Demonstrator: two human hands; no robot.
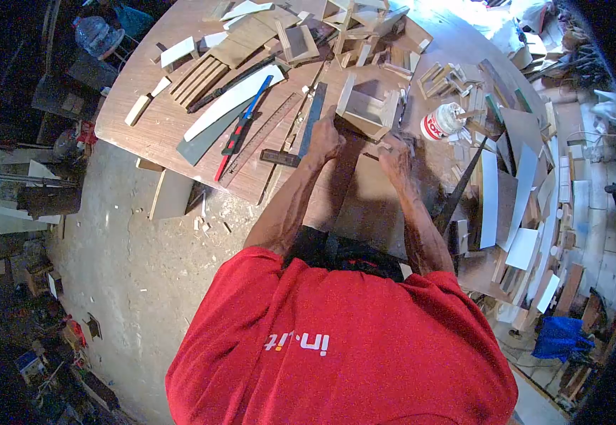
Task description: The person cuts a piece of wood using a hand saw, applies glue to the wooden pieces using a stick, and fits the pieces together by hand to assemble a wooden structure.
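A small open wooden box (369,112) with raised side walls sits at the near middle of the table. My left hand (326,140) is closed at its left near corner, the fingertips partly hidden. At the box's right near corner, my right hand (396,154) has its fingers bent against the wood. Left of my left hand lie a try square (281,157), a steel ruler (262,132) and a blue-and-red hacksaw-like tool (244,124). A white glue tub (441,122) with a red label stands to the right of the box.
The brown tabletop (127,113) carries slatted wooden pieces (199,81), small wooden frames (297,42) and white strips. A handsaw blade (464,185) leans on the right, beside upright white boards (489,198). Offcuts lie on the concrete floor (131,262). A blue bag (561,338) is at lower right.
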